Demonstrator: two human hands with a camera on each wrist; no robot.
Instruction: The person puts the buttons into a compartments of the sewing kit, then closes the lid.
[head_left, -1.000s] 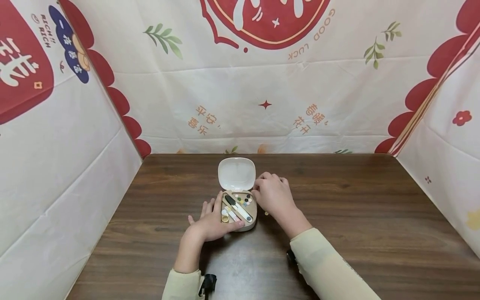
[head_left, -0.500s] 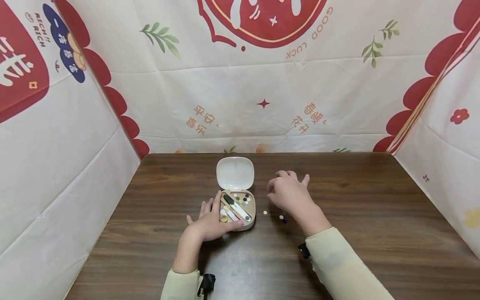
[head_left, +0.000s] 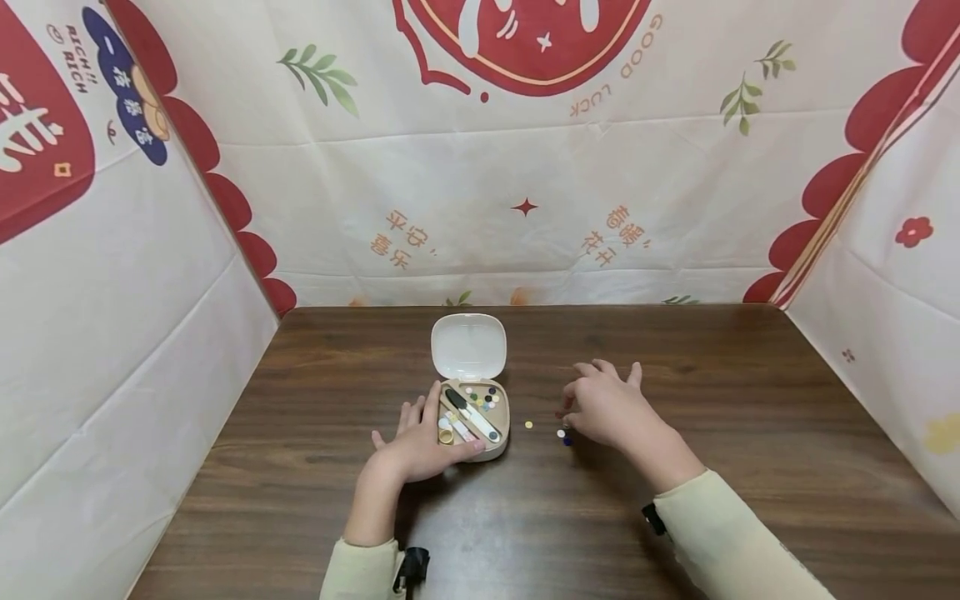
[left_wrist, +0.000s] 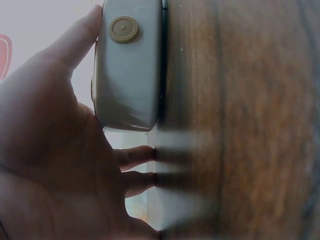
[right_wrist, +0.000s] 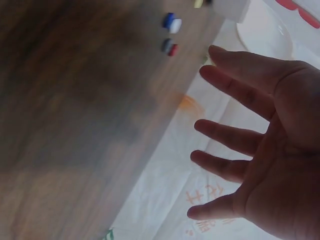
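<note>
A small sewing box stands on the table with its white lid raised. Inside lie several buttons, a white tool with a black end and a gold ring-like piece. My left hand rests against the box's left and front sides, thumb and index finger spread along it. My right hand hovers right of the box, fingers loosely extended and apart in the right wrist view. Near its fingertips lie a white button, a blue button and a red button.
Between the box and the right hand lies a yellow button. The brown wooden table meets a printed white cloth at the back, with cloth at both sides too. A button-like emblem marks the box's outer wall.
My right hand has moved from the box's right edge rightward, then down to the loose buttons, which have come into sight. The left hand stays against the box.
</note>
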